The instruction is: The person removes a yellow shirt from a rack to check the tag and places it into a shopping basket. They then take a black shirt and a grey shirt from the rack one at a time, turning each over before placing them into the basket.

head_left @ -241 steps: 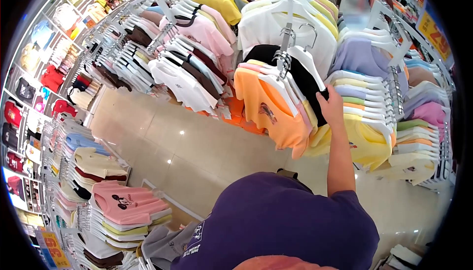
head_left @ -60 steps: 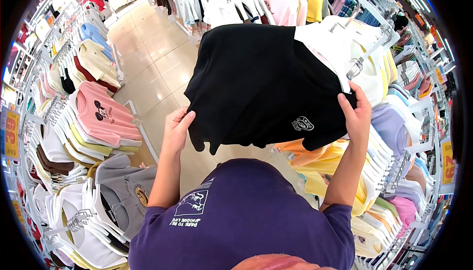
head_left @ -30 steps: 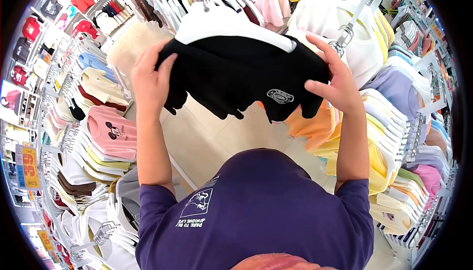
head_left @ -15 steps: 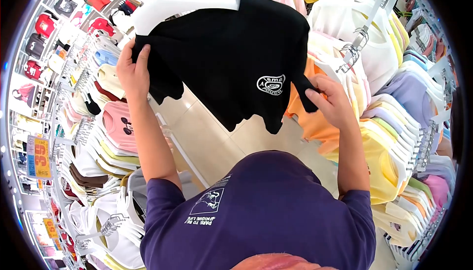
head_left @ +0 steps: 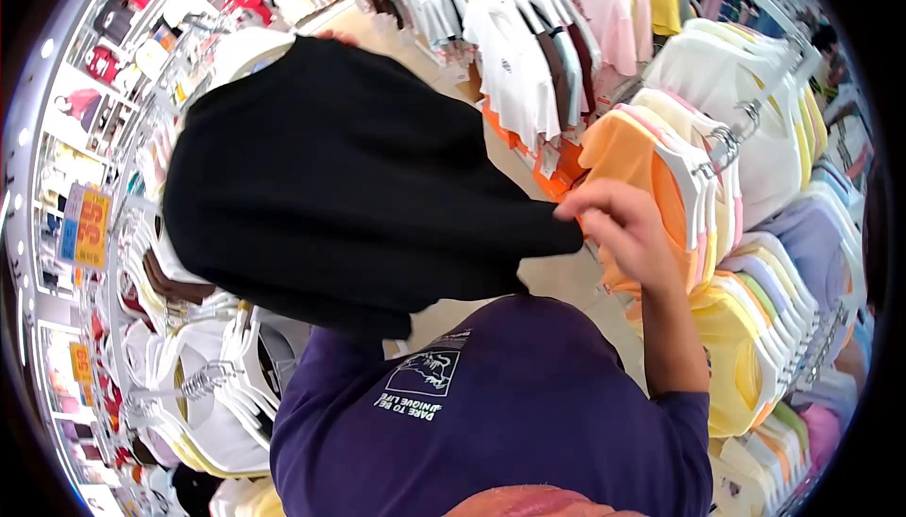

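Observation:
A black shirt (head_left: 330, 158) is stretched out in front of me, its plain side facing up. Part of a white hanger (head_left: 250, 50) shows at its upper left. My right hand (head_left: 623, 229) is closed in a pinch on the end of one sleeve, at the shirt's right. At the top edge, by the collar, a small bit of my left hand (head_left: 340, 38) shows. The shirt covers the rest of that hand and the left forearm, while that side of the garment is held up.
Orange shirts (head_left: 618, 154) and yellow shirts (head_left: 727, 357) hang on a rack close by my right arm. White shirts (head_left: 510, 64) hang farther ahead. On my left, more hangered clothes (head_left: 212, 385) line a rack beneath an orange price sign (head_left: 87, 225).
The shirt has swung left and turned, so its white printed logo no longer shows. My left hand has gone behind it, near the collar. My right hand still pinches a sleeve, slightly lower.

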The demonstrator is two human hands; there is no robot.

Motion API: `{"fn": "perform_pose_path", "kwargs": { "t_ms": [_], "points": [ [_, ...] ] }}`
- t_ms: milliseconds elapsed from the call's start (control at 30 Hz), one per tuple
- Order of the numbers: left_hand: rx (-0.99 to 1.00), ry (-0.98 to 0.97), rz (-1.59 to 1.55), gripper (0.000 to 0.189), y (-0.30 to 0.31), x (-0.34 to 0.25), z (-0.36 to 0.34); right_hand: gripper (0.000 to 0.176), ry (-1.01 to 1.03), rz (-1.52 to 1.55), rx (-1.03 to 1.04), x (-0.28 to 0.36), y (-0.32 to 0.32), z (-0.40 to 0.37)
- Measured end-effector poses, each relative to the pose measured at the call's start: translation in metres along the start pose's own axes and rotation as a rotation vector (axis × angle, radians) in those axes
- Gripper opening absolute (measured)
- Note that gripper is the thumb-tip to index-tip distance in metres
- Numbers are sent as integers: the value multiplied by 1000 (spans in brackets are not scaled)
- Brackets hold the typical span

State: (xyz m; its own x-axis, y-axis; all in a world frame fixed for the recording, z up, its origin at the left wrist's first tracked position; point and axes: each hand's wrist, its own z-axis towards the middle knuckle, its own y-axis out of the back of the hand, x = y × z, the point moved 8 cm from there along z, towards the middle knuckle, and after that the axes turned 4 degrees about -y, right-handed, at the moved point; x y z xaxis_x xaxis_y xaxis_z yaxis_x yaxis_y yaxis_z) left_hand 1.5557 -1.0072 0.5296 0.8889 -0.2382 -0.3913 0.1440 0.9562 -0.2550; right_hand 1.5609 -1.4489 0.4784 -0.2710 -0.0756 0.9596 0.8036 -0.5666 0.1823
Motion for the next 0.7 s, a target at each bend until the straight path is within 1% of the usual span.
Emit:
{"fn": "perform_pose_path", "kwargs": {
  "t_ms": [33, 67, 133, 167, 267, 333, 467, 600, 700],
  "points": [
    [78, -11, -146, 37, -5, 4, 3, 20, -85, 119, -106, -52, 6, 6],
    [148, -15, -256, 39, -10, 7, 5, 25, -184, 83, -107, -100, 7, 9],
    [251, -16, -404, 43, -18, 12, 7, 28, -287, -12, -93, -149, -8, 3],
    [282, -13, -450, 45, -22, 13, 9, 29, -338, -61, -90, -157, -14, 0],
    [294, 2, -532, 48, -35, 13, 6, 34, -345, -42, -27, -163, -33, -5],
    [292, 7, -567, 47, -49, 13, 9, 35, -373, 6, -21, -165, -34, -6],
    [329, 82, -484, 46, -43, 11, 16, 37, -404, 8, -24, -167, -21, -9],
    [108, 123, -206, 43, -46, 7, 8, 36, -398, 36, -35, -167, -10, -14],
    [-57, 215, 162, 38, -33, 0, -9, 36, -402, 46, -51, -162, 2, -25]
  ]
}}
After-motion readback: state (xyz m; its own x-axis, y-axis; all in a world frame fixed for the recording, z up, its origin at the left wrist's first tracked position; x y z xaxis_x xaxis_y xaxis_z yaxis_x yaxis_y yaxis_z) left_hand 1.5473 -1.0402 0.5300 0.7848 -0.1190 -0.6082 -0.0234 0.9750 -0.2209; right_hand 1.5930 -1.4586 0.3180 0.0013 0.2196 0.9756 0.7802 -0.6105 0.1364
